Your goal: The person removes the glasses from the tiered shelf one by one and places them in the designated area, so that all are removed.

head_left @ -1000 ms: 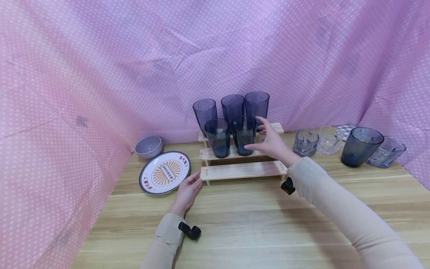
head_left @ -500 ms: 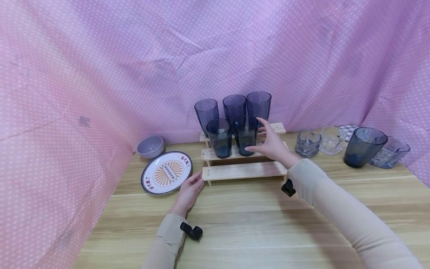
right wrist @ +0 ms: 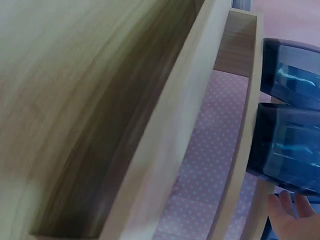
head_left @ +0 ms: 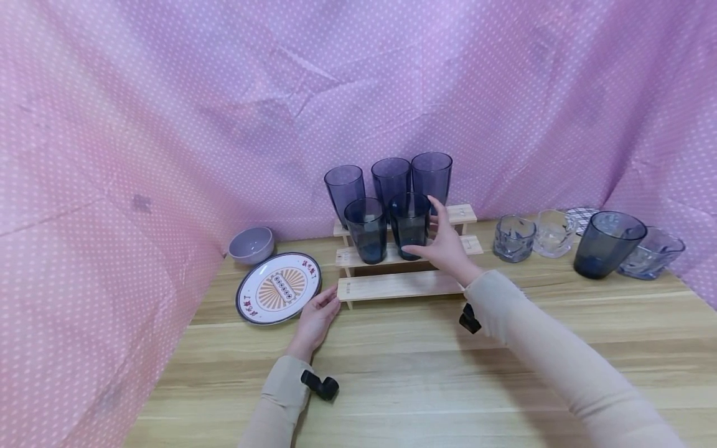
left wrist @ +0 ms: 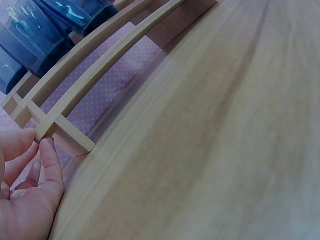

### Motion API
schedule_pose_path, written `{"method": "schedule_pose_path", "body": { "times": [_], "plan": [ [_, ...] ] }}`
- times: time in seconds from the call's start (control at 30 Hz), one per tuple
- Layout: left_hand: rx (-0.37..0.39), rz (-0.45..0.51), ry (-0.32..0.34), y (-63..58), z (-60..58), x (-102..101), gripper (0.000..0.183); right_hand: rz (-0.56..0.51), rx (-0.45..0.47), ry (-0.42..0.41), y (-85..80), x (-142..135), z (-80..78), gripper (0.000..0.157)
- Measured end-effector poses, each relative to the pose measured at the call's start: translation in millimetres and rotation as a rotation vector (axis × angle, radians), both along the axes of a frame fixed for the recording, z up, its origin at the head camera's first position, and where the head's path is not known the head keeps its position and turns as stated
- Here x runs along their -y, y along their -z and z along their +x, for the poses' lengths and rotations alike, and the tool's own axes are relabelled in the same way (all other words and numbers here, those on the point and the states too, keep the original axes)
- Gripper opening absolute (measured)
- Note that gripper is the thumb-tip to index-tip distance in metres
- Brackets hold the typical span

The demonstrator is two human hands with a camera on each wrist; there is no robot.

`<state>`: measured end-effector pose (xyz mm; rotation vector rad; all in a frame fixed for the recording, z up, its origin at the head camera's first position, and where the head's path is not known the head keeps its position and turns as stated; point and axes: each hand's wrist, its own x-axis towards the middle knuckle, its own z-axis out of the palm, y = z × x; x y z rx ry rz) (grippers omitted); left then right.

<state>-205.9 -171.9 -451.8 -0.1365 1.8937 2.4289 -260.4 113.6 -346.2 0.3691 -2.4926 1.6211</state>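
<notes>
My left hand point(head_left: 317, 320) touches the front left corner of the three-tier wooden rack point(head_left: 398, 285). In the left wrist view, its thumb and index finger point(left wrist: 49, 150) pinch the end of the lowest shelf. My right hand point(head_left: 445, 246) is at the right side of a dark blue glass point(head_left: 411, 221) on the middle shelf, thumb low and fingers spread. The right wrist view has its fingertips point(right wrist: 284, 201) right at that glass's side. Another blue glass point(head_left: 366, 231) stands to its left, and three more point(head_left: 343, 186) stand on the top shelf.
A plate point(head_left: 279, 287) with a printed pattern and a grey bowl point(head_left: 251, 245) lie left of the rack. To the right stand clear glass cups point(head_left: 554, 233) and a tilted blue tumbler point(head_left: 607, 246). A pink dotted cloth point(head_left: 291, 93) hangs behind.
My right hand has shifted a little left, nearer the glass, its wrist and forearm moving with it. The left hand keeps its place at the rack corner. The glasses stay put.
</notes>
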Motion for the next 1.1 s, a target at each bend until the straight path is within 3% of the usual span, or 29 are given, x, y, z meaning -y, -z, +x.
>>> {"method": "schedule_pose_path", "body": {
  "times": [0.67, 1.1],
  "plan": [
    [-0.005, -0.011, 0.008, 3.4, -0.7, 0.9, 0.047, -0.026, -0.068, 0.091, 7.5, 8.6, -1.5, 0.105],
    [0.008, -0.010, 0.005, 1.3, -0.3, 2.0, 0.047, -0.005, -0.079, 0.110, 8.1, 4.8, 7.1, 0.104]
  ]
}}
